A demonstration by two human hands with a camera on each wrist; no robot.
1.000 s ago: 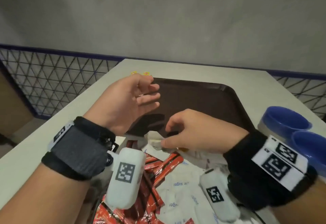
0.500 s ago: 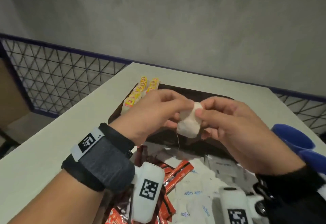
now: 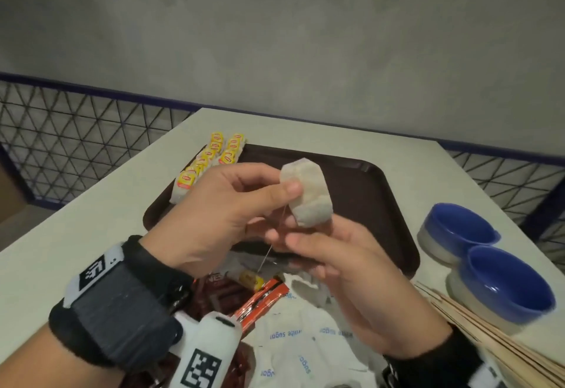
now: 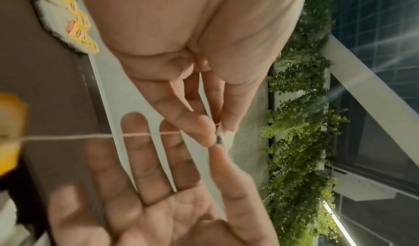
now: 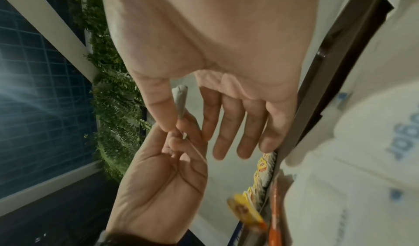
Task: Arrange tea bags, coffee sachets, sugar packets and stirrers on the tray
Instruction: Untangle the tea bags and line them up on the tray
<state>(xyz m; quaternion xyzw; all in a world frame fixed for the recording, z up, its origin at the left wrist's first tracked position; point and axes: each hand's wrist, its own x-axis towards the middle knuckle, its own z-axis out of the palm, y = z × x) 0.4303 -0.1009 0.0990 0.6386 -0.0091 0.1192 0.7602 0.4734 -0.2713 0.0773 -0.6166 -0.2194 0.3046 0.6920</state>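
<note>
my left hand [image 3: 220, 213] pinches a white tea bag [image 3: 307, 193] between thumb and forefinger, holding it in the air above the brown tray [image 3: 376, 204]. bag is upright, slightly tilted. its string [image 3: 269, 250] hangs down to a yellow tag [image 3: 251, 279] dangling over the pile below. my right hand [image 3: 345, 268] sits just under the bag: thumb and forefinger tips meet at the bag's lower edge where the string leaves it, the other three fingers [image 4: 145, 160] straight and spread. cannot tell whether the pinch is on string or on paper.

two rows of yellow-tagged tea bags [image 3: 211, 158] lie along the tray's far left corner. near edge of the table [image 3: 91, 204]: red coffee sachets [image 3: 260, 299] beside white sugar packets [image 3: 293, 341], heaped and overlapping. wooden stirrers [image 3: 495, 341] lie at my right, next to two blue bowls [image 3: 489, 268] that touch each other.
</note>
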